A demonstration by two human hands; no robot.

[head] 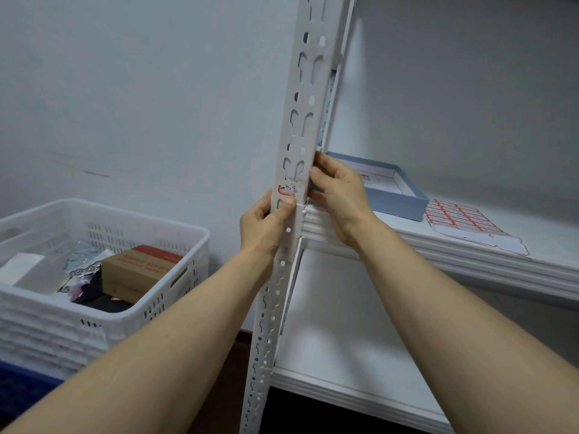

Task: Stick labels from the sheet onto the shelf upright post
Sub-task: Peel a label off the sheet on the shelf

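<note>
**A:** Entry one, nearest?
**B:** Left hand (266, 223). Fingers curled round the left edge of the white slotted metal upright post (300, 120), thumb flat on its front face just under the label. Judged a brace, so the post does not give under pressure

**A:** Entry two?
**B:** Right hand (340, 195). Fingers hooked behind the post's right edge, thumb tip at the label's right end. Judged to be rubbing that end down

**A:** The task piece?
**B:** Small white paper label with a red border (289, 191). It sits on the post's front face between the two thumbs, just above the shelf joint. Red outline clear at the left, print blurred and unreadable. It seems to lie over a slot, so part is likely unsupported

**A:** Alongside?
**B:** White perforated plastic crate (175, 242), left of the post, holding a brown cardboard carton (138, 270) among other goods

**A:** Farther back?
**B:** White shelf board (470, 264). On it, well right of the post, lies the white sheet of red-bordered labels (463, 220), near the front edge, probably for easy reach. Its lower part looks peeled bare. Behind, just beside it, a pale blue shallow cardboard box (398, 198)
</note>
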